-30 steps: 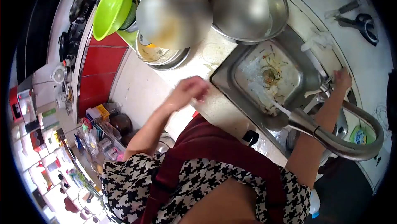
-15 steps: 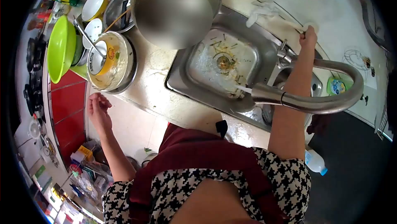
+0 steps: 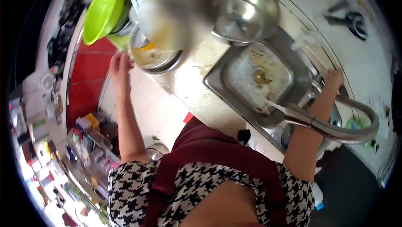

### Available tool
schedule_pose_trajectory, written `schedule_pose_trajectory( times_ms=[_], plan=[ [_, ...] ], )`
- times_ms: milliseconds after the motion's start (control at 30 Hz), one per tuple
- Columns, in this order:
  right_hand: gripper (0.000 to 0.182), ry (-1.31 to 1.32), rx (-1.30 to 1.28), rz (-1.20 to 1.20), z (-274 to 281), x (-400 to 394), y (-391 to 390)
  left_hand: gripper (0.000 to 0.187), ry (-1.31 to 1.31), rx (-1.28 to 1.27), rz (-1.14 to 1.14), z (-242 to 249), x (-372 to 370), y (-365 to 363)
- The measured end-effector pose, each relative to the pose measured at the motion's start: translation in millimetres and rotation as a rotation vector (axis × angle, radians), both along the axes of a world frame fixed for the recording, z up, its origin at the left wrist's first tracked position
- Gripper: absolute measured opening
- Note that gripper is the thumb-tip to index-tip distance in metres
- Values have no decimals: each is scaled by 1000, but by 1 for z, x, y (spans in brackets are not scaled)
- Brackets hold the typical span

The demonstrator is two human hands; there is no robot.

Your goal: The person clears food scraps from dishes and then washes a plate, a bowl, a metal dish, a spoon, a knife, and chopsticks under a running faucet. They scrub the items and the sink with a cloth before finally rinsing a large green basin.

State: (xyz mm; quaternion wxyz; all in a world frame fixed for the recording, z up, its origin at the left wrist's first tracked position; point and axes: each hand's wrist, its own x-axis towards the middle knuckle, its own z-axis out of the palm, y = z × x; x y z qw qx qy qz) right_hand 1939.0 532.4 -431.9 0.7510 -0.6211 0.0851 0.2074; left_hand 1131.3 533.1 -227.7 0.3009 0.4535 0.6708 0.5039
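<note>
My left hand (image 3: pixel 120 64) is raised beside the stacked bowls at the counter's left end. Its fingers look loosely spread and hold nothing I can see; they are slightly blurred. Close to it is a cream-coloured bowl (image 3: pixel 157 58) inside a metal one. My right hand (image 3: pixel 334 78) is past the faucet (image 3: pixel 335 128), at the sink's back edge. Its fingers are curled at the end of a pale, crumpled cloth-like thing (image 3: pixel 310 42); what they grip is hidden. Water runs from the spout into the steel sink (image 3: pixel 222 74), where food scraps lie around the drain (image 3: pixel 260 76).
A large steel basin (image 3: pixel 247 17) stands at the sink's back left corner. A lime-green bowl (image 3: pixel 102 13) leans at the left. Black-handled tools (image 3: pixel 351 21) lie at the back right. A plastic bottle (image 3: pixel 318 197) is on the floor at the right.
The view has shifted, so the sink and counter now appear lower and further right. My left hand has risen closer to the stacked bowls, its fingers less curled. My right hand stays behind the faucet.
</note>
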Motion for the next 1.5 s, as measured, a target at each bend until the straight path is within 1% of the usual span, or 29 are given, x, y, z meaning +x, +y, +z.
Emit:
schedule_pose_trajectory(
  times_ms=[33, 67, 133, 200, 333, 367, 433, 467, 500, 533, 600, 633, 733, 767, 833, 900, 933, 1033, 1100, 1133, 1167, 1233, 1267, 1300, 1333, 1367, 1400, 1467, 1500],
  plan=[
    [30, 36, -32, -93, 14, -16, 4, 30, 300, 25, -16, -8, -12, 16],
    [31, 24, -146, -96, 24, -35, 9, 35, 599, 33, -40, -16, -21, 33],
    [33, 8, -294, -120, 45, -63, 13, 47, 917, -66, -45, -2, -4, 49],
    [35, -16, -380, -124, 65, -87, 17, 51, 1029, -201, -120, -25, -30, 73],
    [41, -182, -411, 36, 93, -136, 8, 45, 1068, -364, -205, -10, -28, 91],
    [43, -270, -459, 123, 94, -138, 6, 41, 1112, -299, -242, -9, -26, 93],
    [47, -474, -590, 294, 90, -136, 0, 39, 948, -492, -308, -10, -22, 99],
    [44, -578, -559, 326, 82, -135, 0, 38, 863, -585, -340, -11, -20, 103],
    [43, -683, -524, 356, 70, -130, 0, 33, 898, -479, -323, -22, -25, 107],
    [41, -786, -487, 385, 74, -139, -1, 31, 874, -457, -303, -28, -26, 110],
    [33, -625, -190, 543, 90, -175, -18, 27, 823, -419, -260, -35, -29, 114],
    [26, -712, -181, 614, 102, -191, -27, 25, 714, -532, -213, -5, 0, 102],
    [25, -940, -291, 501, 120, -210, -51, 27, 434, -372, -199, -21, -2, 99],
    [24, -1000, -311, 493, 126, -213, -57, 31, 383, -384, -250, -24, -3, 99],
    [22, -1119, -352, 471, 142, -216, -69, 33, 411, -329, -131, -26, -1, 94],
    [21, -1155, -159, 478, 138, -215, -78, 36, 519, -253, -55, -22, -3, 90],
    [21, -1171, -61, 482, 137, -215, -82, 38, 493, -208, -90, -17, -4, 88],
    [20, -1421, -268, 540, 137, -224, -115, 46, 364, -97, -211, 14, 2, 72],
    [22, -1357, -307, 594, 120, -233, -151, 53, 204, -51, -328, 42, 24, 53],
    [24, -1321, -336, 616, 105, -241, -170, 56, 193, -90, -363, 52, 35, 43],
    [23, -890, -86, 589, 84, -252, -188, 60, 179, -131, -401, 59, 46, 31],
    [21, -708, -78, 601, 81, -285, -218, 64, 118, -208, -518, 62, 74, 10],
    [21, -938, -327, 675, 89, -308, -228, 66, 74, -248, -597, 60, 88, -1],
    [20, -904, -329, 770, 93, -324, -242, 69, 125, -318, -660, 58, 104, -12],
    [19, -869, -321, 862, 95, -338, -251, 72, 58, -300, -756, 32, 108, -18],
    [22, -758, -384, 999, 109, -354, -251, 72, -5, -366, -777, 17, 124, -29],
    [27, -637, -436, 1133, 121, -368, -248, 74, 43, -346, -902, 12, 147, -39],
    [45, -281, -145, 1218, 118, -381, -241, 75, -67, -383, -1014, -27, 184, -58],
    [52, -91, -63, 1191, 113, -385, -236, 73, 1, -267, -1077, -47, 207, -65]
  ],
)
